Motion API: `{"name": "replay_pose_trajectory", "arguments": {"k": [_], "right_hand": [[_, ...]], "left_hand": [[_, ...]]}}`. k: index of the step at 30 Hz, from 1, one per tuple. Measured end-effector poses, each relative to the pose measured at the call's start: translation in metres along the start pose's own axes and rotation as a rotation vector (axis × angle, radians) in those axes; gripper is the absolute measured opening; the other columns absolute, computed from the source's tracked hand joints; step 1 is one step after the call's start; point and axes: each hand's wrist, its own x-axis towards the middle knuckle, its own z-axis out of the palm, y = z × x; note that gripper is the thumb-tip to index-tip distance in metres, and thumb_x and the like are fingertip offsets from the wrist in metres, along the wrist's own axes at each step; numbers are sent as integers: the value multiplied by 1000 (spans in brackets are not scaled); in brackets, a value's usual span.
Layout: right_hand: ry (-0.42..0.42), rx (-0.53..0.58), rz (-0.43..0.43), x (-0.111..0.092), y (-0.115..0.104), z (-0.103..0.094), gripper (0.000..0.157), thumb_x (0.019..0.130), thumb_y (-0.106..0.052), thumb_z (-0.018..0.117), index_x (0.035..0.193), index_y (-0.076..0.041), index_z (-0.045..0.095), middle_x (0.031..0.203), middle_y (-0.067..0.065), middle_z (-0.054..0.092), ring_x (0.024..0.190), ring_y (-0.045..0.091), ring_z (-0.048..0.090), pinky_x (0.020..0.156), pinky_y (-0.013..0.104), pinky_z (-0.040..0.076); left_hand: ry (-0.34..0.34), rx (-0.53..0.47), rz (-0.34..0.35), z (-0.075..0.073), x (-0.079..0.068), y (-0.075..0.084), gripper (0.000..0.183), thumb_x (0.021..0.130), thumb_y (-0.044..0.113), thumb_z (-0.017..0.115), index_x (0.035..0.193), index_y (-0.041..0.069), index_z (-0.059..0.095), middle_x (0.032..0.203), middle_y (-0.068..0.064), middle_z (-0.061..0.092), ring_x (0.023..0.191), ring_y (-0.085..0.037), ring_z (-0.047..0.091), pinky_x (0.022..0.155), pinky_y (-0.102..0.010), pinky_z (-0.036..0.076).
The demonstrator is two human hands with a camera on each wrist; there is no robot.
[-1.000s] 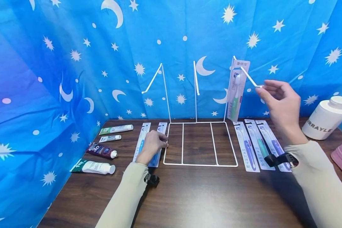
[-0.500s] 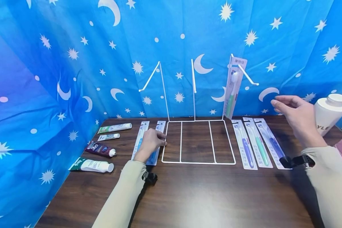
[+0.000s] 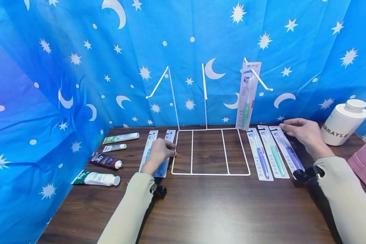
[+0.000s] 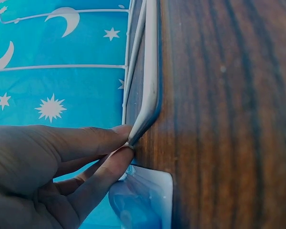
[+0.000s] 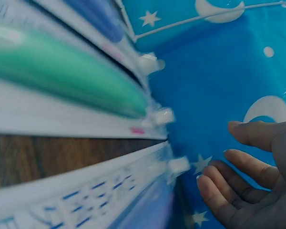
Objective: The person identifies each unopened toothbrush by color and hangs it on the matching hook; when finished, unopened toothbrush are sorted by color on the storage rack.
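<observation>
White wire-frame rack [image 3: 210, 174] is standing on the dark wood-grain table [image 3: 216, 210], left hand [image 3: 159, 151] clamping thumb and finger on its left side bar, flat blue-handled toothbrush packs [image 3: 148, 149] lying just beyond that side, one partly hidden by the hand. Three flat toothbrush packs, purple [image 3: 260, 154], green [image 3: 274, 152], purple [image 3: 288, 149], are lying right of it, right hand [image 3: 305, 134] hovering near the outermost one's far end, thumb and fingers apart. Behind, a green-handled toothbrush pack [image 3: 247, 98] is hanging on the right hook, before the blue star-and-moon curtain [image 3: 158, 30].
</observation>
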Motion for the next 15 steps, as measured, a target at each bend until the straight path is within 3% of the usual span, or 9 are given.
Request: {"name": "replay_pose_trajectory", "arguments": {"k": [8, 15], "right_hand": [[-46, -56, 61, 5, 13, 5, 79, 89, -57, 59, 138, 4, 46, 146, 31, 31, 125, 50, 34, 101, 64, 29], [-77, -140, 71, 6, 20, 5, 77, 89, -57, 59, 137, 2, 46, 138, 31, 36, 118, 49, 34, 90, 61, 34]], "left_hand": [[0, 14, -15, -1, -1, 0, 22, 72, 7, 84, 93, 7, 78, 78, -1, 71, 77, -15, 61, 71, -32, 50], [-11, 10, -17, 0, 1, -1, 22, 74, 8, 84, 95, 8, 78, 81, -1, 71, 78, -15, 60, 70, -31, 50]]}}
